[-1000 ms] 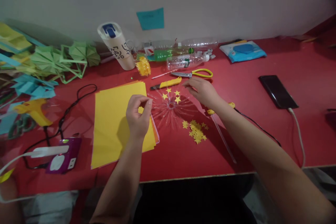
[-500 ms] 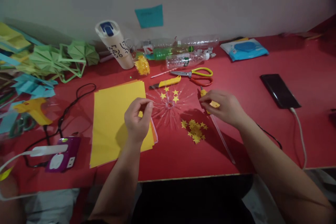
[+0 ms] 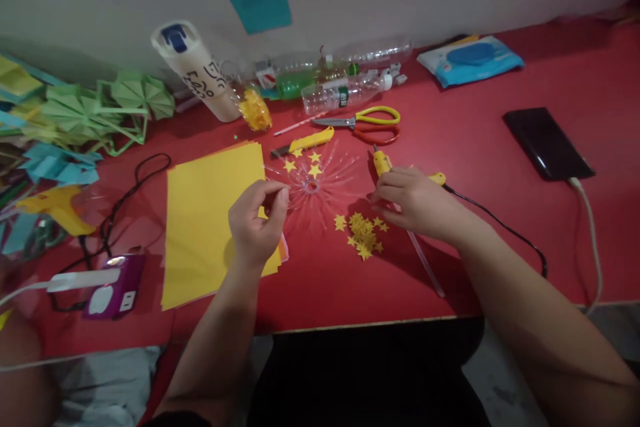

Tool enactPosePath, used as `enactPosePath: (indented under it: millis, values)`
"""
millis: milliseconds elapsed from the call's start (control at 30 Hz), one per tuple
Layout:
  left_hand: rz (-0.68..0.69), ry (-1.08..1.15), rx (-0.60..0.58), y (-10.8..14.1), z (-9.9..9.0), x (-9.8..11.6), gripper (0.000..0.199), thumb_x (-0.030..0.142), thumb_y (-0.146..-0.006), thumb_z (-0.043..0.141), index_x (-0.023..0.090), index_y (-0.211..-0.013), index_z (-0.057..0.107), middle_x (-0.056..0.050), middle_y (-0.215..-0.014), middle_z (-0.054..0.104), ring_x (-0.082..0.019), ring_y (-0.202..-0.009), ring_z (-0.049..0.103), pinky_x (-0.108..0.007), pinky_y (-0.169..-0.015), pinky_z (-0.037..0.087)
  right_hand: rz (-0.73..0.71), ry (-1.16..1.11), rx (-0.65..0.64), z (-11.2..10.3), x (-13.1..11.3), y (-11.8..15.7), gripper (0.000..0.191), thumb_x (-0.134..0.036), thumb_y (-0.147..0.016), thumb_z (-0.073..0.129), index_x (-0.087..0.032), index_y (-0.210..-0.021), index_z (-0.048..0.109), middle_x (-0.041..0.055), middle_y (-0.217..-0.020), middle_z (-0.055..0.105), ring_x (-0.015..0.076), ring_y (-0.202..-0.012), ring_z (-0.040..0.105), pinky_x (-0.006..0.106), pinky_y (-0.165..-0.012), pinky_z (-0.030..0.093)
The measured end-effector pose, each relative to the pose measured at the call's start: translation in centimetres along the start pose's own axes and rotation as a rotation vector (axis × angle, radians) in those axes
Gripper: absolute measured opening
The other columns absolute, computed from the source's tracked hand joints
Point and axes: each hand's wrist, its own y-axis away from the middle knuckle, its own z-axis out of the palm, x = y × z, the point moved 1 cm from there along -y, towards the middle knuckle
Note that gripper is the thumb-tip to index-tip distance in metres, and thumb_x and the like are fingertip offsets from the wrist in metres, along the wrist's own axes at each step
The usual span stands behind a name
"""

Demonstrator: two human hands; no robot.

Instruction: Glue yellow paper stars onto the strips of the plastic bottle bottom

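A clear plastic bottle cut into fanned strips [image 3: 312, 186] lies on the red table between my hands. My left hand [image 3: 260, 220] is closed in a pinch at the tip of a strip on its left side. My right hand [image 3: 413, 203] hovers over a yellow hot glue gun [image 3: 383, 161], covering its middle. Its fingers are bent and slightly apart, with nothing visible between them. A clear glue stick [image 3: 425, 263] sticks out of the gun towards me. Small yellow paper stars [image 3: 361, 233] form a pile below the strips. Several more stars [image 3: 315, 170] lie on the far strips.
Yellow paper sheets [image 3: 200, 227] lie under my left hand. Beyond are a cutter knife [image 3: 311, 140], scissors [image 3: 373, 117], bottles [image 3: 345, 97] and a tumbler [image 3: 200, 73]. A phone [image 3: 547, 143] and wipes pack [image 3: 470, 60] lie right; a second glue gun [image 3: 55, 207] is left.
The view has shifted, so the table's things sit higher and further left. My right hand has come slightly towards me, uncovering the glue gun's handle. My left hand stays pinched.
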Motion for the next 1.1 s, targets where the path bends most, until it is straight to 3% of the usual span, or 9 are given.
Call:
enactPosePath:
  millis: [133, 300, 533, 833, 967, 1100]
  values:
    - [0.027, -0.009, -0.039, 0.4, 0.2, 0.8, 0.011, 0.014, -0.087, 0.059, 0.018, -0.079, 0.065, 0.004, -0.062, 0.061, -0.006, -0.051, 0.054, -0.018, -0.051, 0.043, 0.027, -0.084, -0.152, 0.0, -0.5, 0.1, 0.016, -0.017, -0.089, 0.053, -0.017, -0.082, 0.066, 0.0058, -0.078, 0.063, 0.0172, -0.073, 0.054, 0.031, -0.068, 0.037]
    - [0.099, -0.03, -0.047, 1.0, 0.5, 1.9, 0.01, 0.013, -0.088, 0.059, 0.018, -0.083, 0.066, 0.002, -0.067, 0.067, -0.006, -0.052, 0.054, -0.017, -0.053, 0.044, 0.041, -0.014, -0.29, 1.0, -1.8, -0.2, 0.017, -0.017, -0.089, 0.054, -0.017, -0.074, 0.061, 0.0034, -0.07, 0.058, 0.014, -0.063, 0.044, 0.03, -0.061, 0.028]
    - [0.112, -0.002, -0.05, 1.4, 0.8, 2.2, 0.011, 0.014, -0.088, 0.058, 0.018, -0.083, 0.067, 0.001, -0.067, 0.067, -0.007, -0.054, 0.057, -0.019, -0.054, 0.045, 0.056, -0.073, -0.28, 1.0, -1.6, -0.3, 0.015, -0.013, -0.086, 0.056, -0.018, -0.071, 0.057, 0.0044, -0.077, 0.057, 0.0156, -0.071, 0.048, 0.03, -0.067, 0.034]
    - [0.12, 0.013, -0.117, 1.8, 1.1, 3.2, 0.013, 0.015, -0.087, 0.058, 0.02, -0.08, 0.066, 0.004, -0.06, 0.061, -0.007, -0.049, 0.048, -0.02, -0.05, 0.041, 0.029, -0.256, -0.206, 1.8, -0.1, -0.2, 0.016, -0.015, -0.089, 0.054, -0.017, -0.077, 0.064, 0.0054, -0.082, 0.064, 0.0152, -0.073, 0.057, 0.029, -0.07, 0.042]
    - [0.119, 0.005, -0.142, 1.7, 1.1, 3.6, 0.014, 0.014, -0.088, 0.057, 0.02, -0.078, 0.065, 0.003, -0.06, 0.062, -0.007, -0.049, 0.049, -0.02, -0.051, 0.041, 0.095, -0.311, -0.185, 1.4, 0.0, -0.2, 0.016, -0.016, -0.089, 0.054, -0.017, -0.076, 0.064, 0.0051, -0.08, 0.063, 0.0153, -0.073, 0.057, 0.03, -0.07, 0.042]
    - [0.156, 0.035, -0.198, 1.9, 1.2, 4.1, 0.013, 0.013, -0.088, 0.056, 0.019, -0.08, 0.065, 0.003, -0.062, 0.064, -0.007, -0.051, 0.053, -0.019, -0.052, 0.042, 0.194, -0.57, -0.091, 0.1, -0.7, -0.3, 0.017, -0.023, -0.09, 0.056, -0.018, -0.075, 0.062, 0.0022, -0.077, 0.06, 0.013, -0.071, 0.056, 0.027, -0.069, 0.043]
